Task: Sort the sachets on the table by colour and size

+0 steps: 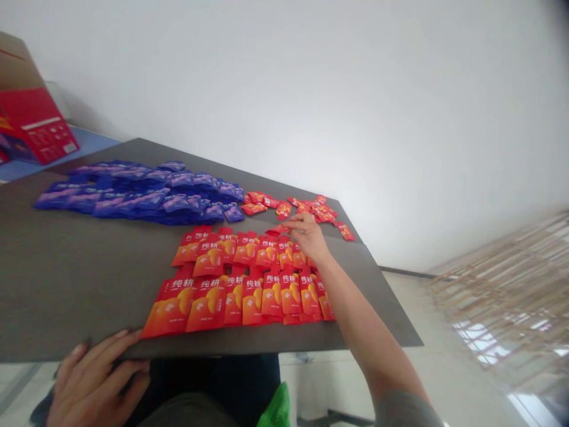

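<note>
Right hand point(308, 236) pinches a red pouch point(276, 230) at 9 o'clock of its grip, long axis left-right, left hand point(95, 379) open, flat on counter point(66, 284) edge, farther.

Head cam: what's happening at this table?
A person sits at a dark table covered in snack pouches. The right hand reaches across to the far end of two tidy rows of red pouches, fingertips on a loose red pouch. The left hand rests flat on the near table edge. Blue pouches lie spread at the far left, scattered red pouches at the far corner.
</note>
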`<state>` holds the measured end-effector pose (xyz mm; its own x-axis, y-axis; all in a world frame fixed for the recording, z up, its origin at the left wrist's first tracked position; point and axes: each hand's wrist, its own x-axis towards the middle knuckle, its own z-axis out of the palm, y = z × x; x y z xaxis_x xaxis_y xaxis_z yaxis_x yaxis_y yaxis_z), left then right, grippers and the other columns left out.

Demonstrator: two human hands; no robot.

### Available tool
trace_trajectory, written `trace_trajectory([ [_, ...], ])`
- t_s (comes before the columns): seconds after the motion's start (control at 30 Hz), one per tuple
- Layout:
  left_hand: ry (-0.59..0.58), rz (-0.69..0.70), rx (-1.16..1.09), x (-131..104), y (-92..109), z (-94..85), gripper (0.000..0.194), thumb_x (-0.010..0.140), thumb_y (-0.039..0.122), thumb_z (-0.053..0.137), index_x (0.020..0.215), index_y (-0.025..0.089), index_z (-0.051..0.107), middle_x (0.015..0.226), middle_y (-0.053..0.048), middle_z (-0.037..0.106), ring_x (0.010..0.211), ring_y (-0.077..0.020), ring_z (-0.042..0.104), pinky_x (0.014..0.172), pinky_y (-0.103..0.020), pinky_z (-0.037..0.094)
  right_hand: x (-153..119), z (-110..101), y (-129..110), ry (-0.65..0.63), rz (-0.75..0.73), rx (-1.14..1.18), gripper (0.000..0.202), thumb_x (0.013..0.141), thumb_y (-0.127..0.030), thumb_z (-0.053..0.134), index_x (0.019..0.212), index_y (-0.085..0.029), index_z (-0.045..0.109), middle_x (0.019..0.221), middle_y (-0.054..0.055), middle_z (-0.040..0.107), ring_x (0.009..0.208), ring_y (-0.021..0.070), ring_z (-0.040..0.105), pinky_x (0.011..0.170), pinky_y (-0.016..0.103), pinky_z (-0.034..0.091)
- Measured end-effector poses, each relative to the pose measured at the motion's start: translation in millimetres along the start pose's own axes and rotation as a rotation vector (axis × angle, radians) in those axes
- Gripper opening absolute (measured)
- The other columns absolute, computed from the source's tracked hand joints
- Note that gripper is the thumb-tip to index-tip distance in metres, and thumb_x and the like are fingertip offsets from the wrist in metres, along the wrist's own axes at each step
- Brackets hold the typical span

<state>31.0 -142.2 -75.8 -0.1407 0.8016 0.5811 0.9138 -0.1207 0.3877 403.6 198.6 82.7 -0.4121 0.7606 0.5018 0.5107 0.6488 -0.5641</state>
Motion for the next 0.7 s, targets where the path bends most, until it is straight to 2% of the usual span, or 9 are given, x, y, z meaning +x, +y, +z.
trace_trajectory([
  [0.1,0.001,-0.011,0.004,2,8,-4.9,0.033,0.092,0.056,0.066,0.073,0.032,0.077,0.119,-0.009,0.080,0.119,-0.0366,0.072,0.126,-0.059,0.031,-3,47,-39,-0.112,-0.161,0.112,0.031,0.095,-0.016,0.064,0.111,-0.030,0.086,0.117,0.006,0.072,0.111,0.0194,0.067,0.103,0.034,0.052],
  [0.17,-0.003,0.000,0.003,2,9,-6.2,0.032,0.093,0.055,0.065,0.075,0.032,0.078,0.121,-0.008,0.079,0.120,-0.0347,0.071,0.128,-0.056,0.031,-9,70,-49,-0.185,-0.190,0.153,0.033,0.098,-0.014,0.062,0.114,-0.030,0.086,0.123,0.006,0.073,0.114,0.0186,0.068,0.104,0.034,0.052],
  [0.23,-0.010,0.012,-0.003,1,8,-6.5,0.032,0.094,0.055,0.064,0.075,0.032,0.078,0.121,-0.007,0.079,0.121,-0.0336,0.072,0.128,-0.054,0.031,-15,83,-50,-0.266,-0.204,0.175,0.035,0.100,-0.012,0.059,0.117,-0.028,0.084,0.133,0.007,0.072,0.123,0.0197,0.067,0.109,0.036,0.051],
  [0.37,0.000,0.023,-0.010,1,6,-4.8,0.034,0.095,0.055,0.063,0.076,0.032,0.078,0.121,-0.008,0.080,0.120,-0.0347,0.072,0.128,-0.055,0.031,-27,82,-41,-0.441,-0.280,0.076,0.041,0.100,-0.006,0.054,0.122,-0.026,0.082,0.155,0.009,0.061,0.148,0.0237,0.051,0.121,0.044,0.042],
  [0.43,0.016,0.017,-0.017,0,6,-3.1,0.034,0.094,0.055,0.064,0.074,0.031,0.077,0.121,-0.009,0.080,0.118,-0.0359,0.073,0.128,-0.057,0.031,-30,74,-41,-0.462,-0.284,-0.057,0.049,0.097,-0.002,0.052,0.128,-0.027,0.079,0.159,0.009,0.056,0.152,0.0243,0.046,0.124,0.047,0.039],
  [0.5,0.025,0.008,-0.021,0,7,-1.5,0.034,0.093,0.056,0.066,0.073,0.031,0.077,0.120,-0.009,0.080,0.117,-0.0368,0.073,0.127,-0.058,0.031,-31,66,-46,-0.435,-0.241,-0.191,0.054,0.097,-0.001,0.051,0.139,-0.026,0.073,0.156,0.011,0.058,0.147,0.0244,0.050,0.122,0.047,0.040],
  [0.57,0.027,0.004,-0.022,1,7,-0.4,0.034,0.092,0.056,0.067,0.072,0.031,0.077,0.119,-0.009,0.080,0.116,-0.0375,0.073,0.127,-0.060,0.031,-32,62,-53,-0.414,-0.191,-0.297,0.047,0.100,-0.007,0.055,0.142,-0.022,0.070,0.141,0.013,0.067,0.134,0.0251,0.058,0.117,0.045,0.043],
  [0.63,0.030,0.004,-0.021,1,7,0.2,0.033,0.092,0.054,0.068,0.070,0.030,0.076,0.118,-0.009,0.081,0.115,-0.0383,0.074,0.126,-0.061,0.032,-32,63,-62,-0.441,-0.186,-0.357,0.034,0.103,-0.016,0.062,0.134,-0.018,0.073,0.126,0.013,0.074,0.122,0.0256,0.063,0.113,0.043,0.044],
  [0.7,0.029,0.010,-0.018,2,5,0.4,0.032,0.091,0.053,0.069,0.070,0.030,0.075,0.118,-0.009,0.081,0.115,-0.0391,0.074,0.124,-0.061,0.033,-34,67,-69,-0.486,-0.215,-0.379,0.025,0.102,-0.022,0.068,0.125,-0.018,0.076,0.119,0.012,0.076,0.115,0.0257,0.064,0.111,0.042,0.044],
])
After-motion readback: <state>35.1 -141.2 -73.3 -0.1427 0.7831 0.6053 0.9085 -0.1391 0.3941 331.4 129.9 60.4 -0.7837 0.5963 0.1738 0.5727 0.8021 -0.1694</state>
